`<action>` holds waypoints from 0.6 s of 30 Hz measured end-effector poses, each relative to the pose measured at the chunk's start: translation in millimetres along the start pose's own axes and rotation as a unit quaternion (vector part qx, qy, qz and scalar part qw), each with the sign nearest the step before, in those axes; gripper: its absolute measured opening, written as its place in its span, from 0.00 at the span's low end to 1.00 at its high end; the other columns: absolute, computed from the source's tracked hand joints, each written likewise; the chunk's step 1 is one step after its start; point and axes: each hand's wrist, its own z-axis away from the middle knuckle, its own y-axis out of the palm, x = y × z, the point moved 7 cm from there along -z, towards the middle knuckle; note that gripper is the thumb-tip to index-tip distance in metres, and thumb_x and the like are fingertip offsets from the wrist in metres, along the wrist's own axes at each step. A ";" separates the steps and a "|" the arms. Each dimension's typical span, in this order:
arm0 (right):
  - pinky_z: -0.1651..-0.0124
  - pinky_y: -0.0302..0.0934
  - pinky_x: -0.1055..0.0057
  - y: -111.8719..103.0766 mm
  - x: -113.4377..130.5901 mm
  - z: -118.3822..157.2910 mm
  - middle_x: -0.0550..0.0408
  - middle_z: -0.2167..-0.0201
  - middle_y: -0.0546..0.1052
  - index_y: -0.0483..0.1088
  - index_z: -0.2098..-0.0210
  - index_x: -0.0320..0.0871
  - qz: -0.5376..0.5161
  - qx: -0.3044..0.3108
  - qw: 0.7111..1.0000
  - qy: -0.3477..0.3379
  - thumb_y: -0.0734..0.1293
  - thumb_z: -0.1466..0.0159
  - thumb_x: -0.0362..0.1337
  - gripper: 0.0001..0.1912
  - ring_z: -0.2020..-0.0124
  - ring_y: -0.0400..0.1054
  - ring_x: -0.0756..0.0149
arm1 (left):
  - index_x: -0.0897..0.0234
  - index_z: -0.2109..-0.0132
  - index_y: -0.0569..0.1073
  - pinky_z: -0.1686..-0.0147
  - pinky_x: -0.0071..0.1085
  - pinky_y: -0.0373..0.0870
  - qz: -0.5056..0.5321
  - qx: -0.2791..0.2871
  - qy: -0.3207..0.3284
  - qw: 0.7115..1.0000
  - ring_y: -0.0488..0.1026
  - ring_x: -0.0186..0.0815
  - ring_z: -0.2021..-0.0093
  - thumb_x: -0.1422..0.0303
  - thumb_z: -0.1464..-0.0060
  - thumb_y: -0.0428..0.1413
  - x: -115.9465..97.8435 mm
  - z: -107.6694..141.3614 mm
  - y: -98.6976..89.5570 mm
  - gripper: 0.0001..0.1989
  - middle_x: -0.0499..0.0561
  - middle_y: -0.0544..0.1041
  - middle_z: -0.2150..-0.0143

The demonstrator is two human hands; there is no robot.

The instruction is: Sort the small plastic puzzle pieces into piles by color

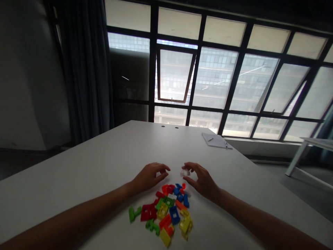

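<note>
My left hand is over the white table, its thumb and fingers apart with nothing between them. Opposite it, my right hand has its thumb and fingers curved around a small whitish piece; the piece is blurred. Just below both hands lies a loose pile of plastic pieces, among them a blue piece, a red piece, a green piece, a yellow piece and an orange piece.
The white table stretches away toward the windows. Papers with a pen lie near its far right edge. Two dark round spots are at the far end. Another table stands at the right, and a dark curtain hangs at the left.
</note>
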 end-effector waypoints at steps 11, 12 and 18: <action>0.51 0.76 0.60 53.6 -28.6 -29.9 0.49 0.52 0.78 0.64 0.44 0.47 -0.194 -0.038 0.974 0.109 0.72 0.38 0.34 0.25 0.57 0.78 0.62 | 0.60 0.51 0.78 0.62 0.31 0.70 -0.140 -0.054 0.095 0.984 0.77 0.36 0.63 0.60 0.32 0.54 9.0 -23.1 2.0 0.12 0.50 0.81 0.62; 0.52 0.76 0.61 55.4 -31.4 -29.0 0.50 0.52 0.78 0.63 0.44 0.47 -0.213 -0.035 0.968 0.124 0.73 0.39 0.35 0.26 0.58 0.78 0.63 | 0.61 0.52 0.78 0.62 0.31 0.70 -0.146 -0.055 0.099 0.983 0.77 0.36 0.63 0.60 0.31 0.53 9.6 -22.1 2.9 0.13 0.50 0.81 0.62; 0.56 0.76 0.63 53.3 -35.3 -27.2 0.52 0.59 0.79 0.69 0.51 0.45 -0.208 -0.022 0.966 0.152 0.72 0.41 0.35 0.19 0.62 0.77 0.64 | 0.61 0.50 0.78 0.61 0.32 0.71 -0.163 -0.054 0.083 0.982 0.77 0.36 0.62 0.58 0.31 0.51 8.4 -13.9 4.4 0.15 0.51 0.82 0.61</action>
